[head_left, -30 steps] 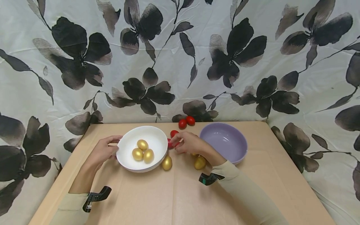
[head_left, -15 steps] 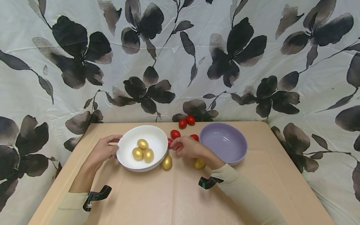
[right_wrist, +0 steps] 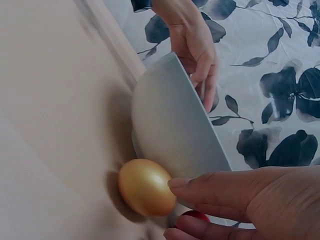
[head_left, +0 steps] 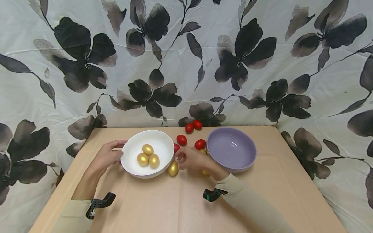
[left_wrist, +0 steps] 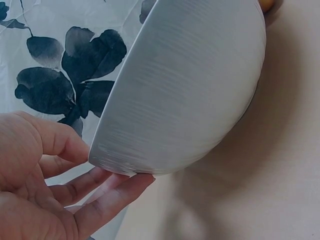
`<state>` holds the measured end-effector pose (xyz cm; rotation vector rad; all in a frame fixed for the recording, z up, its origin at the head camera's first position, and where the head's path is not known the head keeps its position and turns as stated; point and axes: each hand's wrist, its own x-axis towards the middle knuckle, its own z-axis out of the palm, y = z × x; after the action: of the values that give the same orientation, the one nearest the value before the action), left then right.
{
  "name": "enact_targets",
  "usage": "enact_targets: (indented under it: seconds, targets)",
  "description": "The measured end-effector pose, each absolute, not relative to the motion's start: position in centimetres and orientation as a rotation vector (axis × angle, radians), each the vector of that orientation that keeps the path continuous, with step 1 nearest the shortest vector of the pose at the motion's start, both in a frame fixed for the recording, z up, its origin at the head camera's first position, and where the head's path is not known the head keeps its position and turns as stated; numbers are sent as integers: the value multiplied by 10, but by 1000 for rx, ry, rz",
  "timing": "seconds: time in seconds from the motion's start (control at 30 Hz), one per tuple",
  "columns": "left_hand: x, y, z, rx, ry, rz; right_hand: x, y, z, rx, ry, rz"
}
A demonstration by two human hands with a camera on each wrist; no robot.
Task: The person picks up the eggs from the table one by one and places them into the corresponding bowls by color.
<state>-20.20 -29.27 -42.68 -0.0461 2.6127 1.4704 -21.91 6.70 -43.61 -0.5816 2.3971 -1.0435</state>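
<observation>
since half a second ago, my right hand (head_left: 192, 158) has drawn back nearer to me, away from the red eggs (head_left: 182, 139) and down to the loose gold egg (head_left: 173, 168). one red egg by the purple bowl (head_left: 231, 147), half covered before by my knuckles, now shows whole. the white bowl (head_left: 167, 153) has stayed put.

that gold egg lies on the table (head_left: 145, 204), just beside the near right side of the white bowl. it is right at my fingertips, on the left of them in the head view. from the right wrist, my thumb's tip overlaps the egg's edge; i cannot tell whether it touches.

my right hand is loosely bent, thumb and fingers parted, and nothing is clasped between them. one red egg shows just beyond my fingertips, near the white bowl's wall. two more gold eggs (head_left: 203, 151) are partly hidden behind the back of my hand, near the purple bowl.

my left hand (head_left: 107, 157) grips the white bowl at its left side, one fingertip on the rim and others against the outer wall. three gold eggs (head_left: 148, 156) lie close together inside that bowl.
</observation>
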Motion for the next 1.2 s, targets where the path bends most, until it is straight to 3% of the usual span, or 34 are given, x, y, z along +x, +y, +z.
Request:
enact_targets:
  seconds: [1.2]
  targets:
    - [-201, -291, -425, -62, 2602, 1471, -210, 48, -454, -542, 2507, -936]
